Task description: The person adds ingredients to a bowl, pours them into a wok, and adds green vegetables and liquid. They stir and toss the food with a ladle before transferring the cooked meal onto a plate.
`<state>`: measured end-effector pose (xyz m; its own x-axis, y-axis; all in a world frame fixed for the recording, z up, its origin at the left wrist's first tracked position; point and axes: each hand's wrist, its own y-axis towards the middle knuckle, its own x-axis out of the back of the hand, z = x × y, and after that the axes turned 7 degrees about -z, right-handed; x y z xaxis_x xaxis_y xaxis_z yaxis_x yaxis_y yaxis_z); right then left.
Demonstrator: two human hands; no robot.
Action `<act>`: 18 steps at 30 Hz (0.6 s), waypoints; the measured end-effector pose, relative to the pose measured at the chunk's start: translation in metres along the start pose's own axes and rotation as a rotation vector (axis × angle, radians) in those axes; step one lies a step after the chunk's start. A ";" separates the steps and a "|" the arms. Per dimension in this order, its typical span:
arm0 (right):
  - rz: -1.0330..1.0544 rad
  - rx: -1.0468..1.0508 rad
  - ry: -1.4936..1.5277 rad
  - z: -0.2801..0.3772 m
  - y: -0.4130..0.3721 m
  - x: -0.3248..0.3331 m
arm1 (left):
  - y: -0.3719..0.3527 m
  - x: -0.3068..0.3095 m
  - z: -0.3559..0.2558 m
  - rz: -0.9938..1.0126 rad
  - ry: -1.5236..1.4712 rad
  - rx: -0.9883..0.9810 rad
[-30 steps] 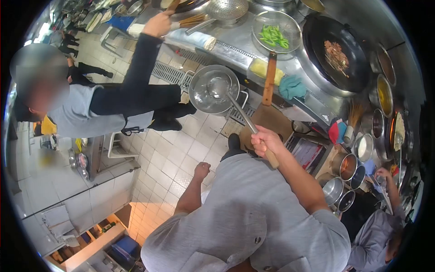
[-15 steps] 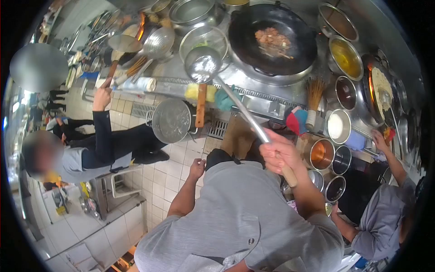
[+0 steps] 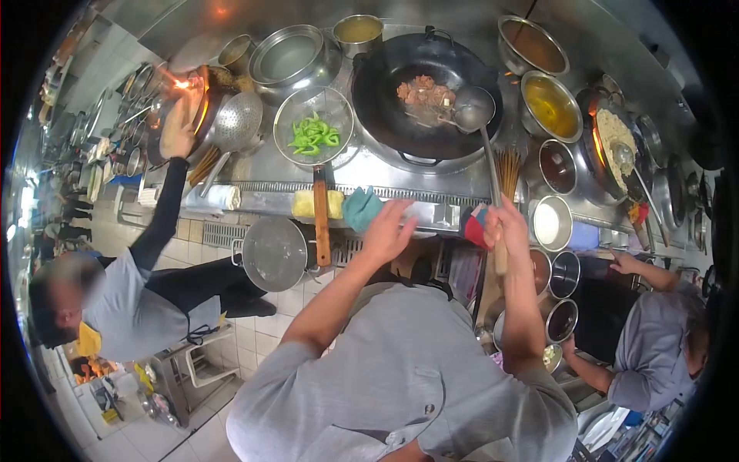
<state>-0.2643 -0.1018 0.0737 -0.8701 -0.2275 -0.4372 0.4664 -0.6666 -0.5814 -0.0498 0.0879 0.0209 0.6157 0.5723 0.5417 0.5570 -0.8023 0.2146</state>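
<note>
My right hand [image 3: 506,225] is wrapped round the wooden grip of a long-handled metal ladle [image 3: 473,110]. The ladle's bowl is over the right side of a black wok [image 3: 377,108], beside some browned meat pieces [image 3: 426,94]. Fingers spread, my left hand [image 3: 390,231] hovers at the counter's front edge, right by a teal cloth [image 3: 365,209] and holding nothing. To the wok's left lies a wire strainer [image 3: 283,123] with cut green peppers [image 3: 313,135] in it. Its wooden handle [image 3: 321,219] crosses a yellow cloth [image 3: 304,204] and sticks out past the edge.
Bowls of yellow oil [image 3: 552,107] and dark sauce [image 3: 556,166] stand on the right, with a bamboo brush [image 3: 508,173] near them. A perforated skimmer [image 3: 237,123] and a large pot [image 3: 286,58] are on the left. Co-workers stand at both sides; flames rise at the left wok.
The ladle has swung from above the strainer to the wok, uncovering the peppers. My left hand has come up from my side to the counter edge. The left co-worker's arm reaches farther forward.
</note>
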 end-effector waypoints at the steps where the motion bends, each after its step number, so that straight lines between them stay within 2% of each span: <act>1: -0.006 0.008 0.085 -0.004 0.013 -0.005 | 0.029 -0.013 -0.001 -0.099 0.085 -0.144; 2: -0.011 0.016 0.172 -0.008 0.024 -0.010 | 0.056 -0.024 -0.003 -0.199 0.170 -0.288; 5: -0.066 0.094 0.167 -0.014 0.045 -0.030 | 0.109 -0.040 -0.005 -0.016 0.446 -0.206; 8: -0.063 0.109 0.164 -0.011 0.045 -0.038 | 0.127 -0.050 0.019 0.167 0.535 -0.209; 11: -0.041 0.101 0.220 0.001 0.035 -0.043 | 0.130 -0.034 0.017 0.193 0.493 -0.286; 14: 0.020 0.054 0.306 0.002 0.029 -0.033 | 0.134 -0.049 0.037 0.187 0.561 -0.288; 18: 0.042 0.042 0.374 0.011 0.017 -0.037 | 0.136 -0.033 0.017 0.232 0.460 -0.300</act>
<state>-0.2257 -0.1126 0.0876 -0.7284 0.0148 -0.6850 0.4867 -0.6926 -0.5324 0.0154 -0.0374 0.0191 0.3602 0.2981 0.8839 0.2142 -0.9487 0.2327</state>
